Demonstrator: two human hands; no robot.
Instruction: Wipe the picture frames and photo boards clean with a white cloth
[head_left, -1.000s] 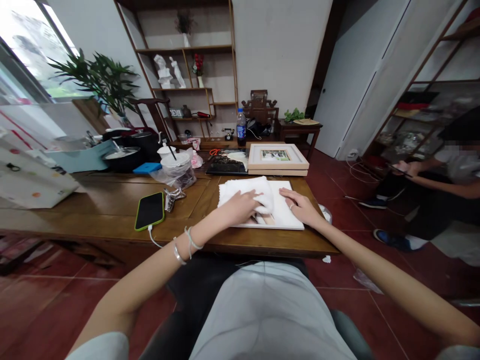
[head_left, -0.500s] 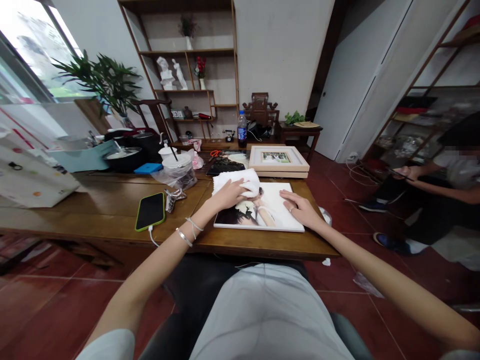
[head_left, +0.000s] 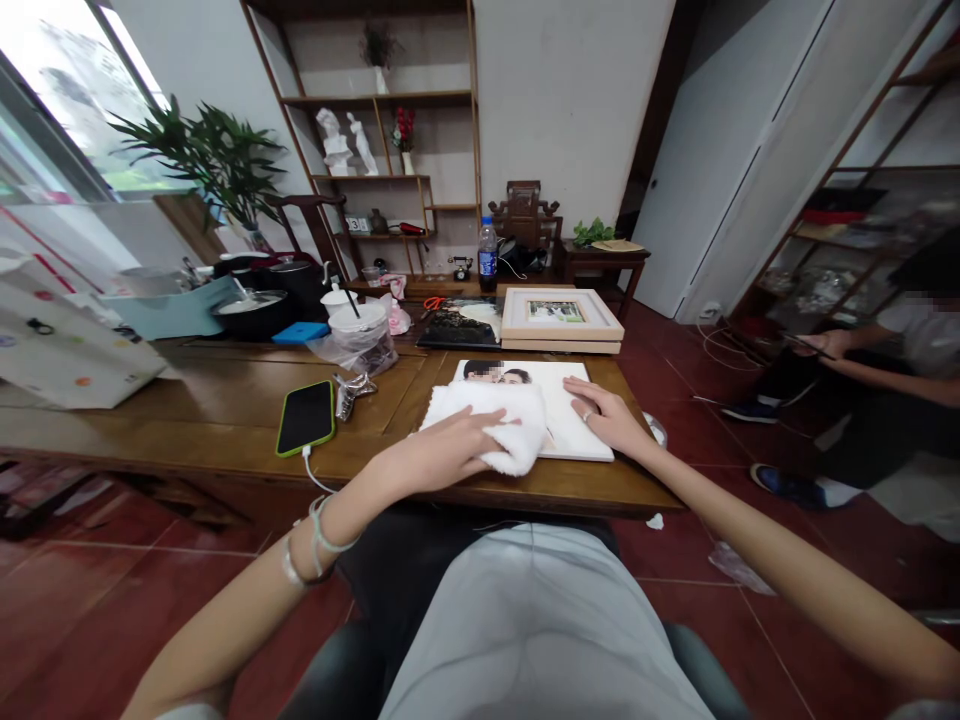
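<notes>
Resting across white cloth: left hand, fingers spread over it; whether they also grip, cannot tell. Cloth lies on photo panel, covering its left and lower part, reaching past panel's near edge. Right hand laid on panel's right side, fingers outstretched, open. Panel flat near bench's front edge. Phone, cable attached, lies to left, wrapper just beside it. Farther back: bagged cup on left, orange scissors, pale frames stacked beyond panel; bottle behind them.
</notes>
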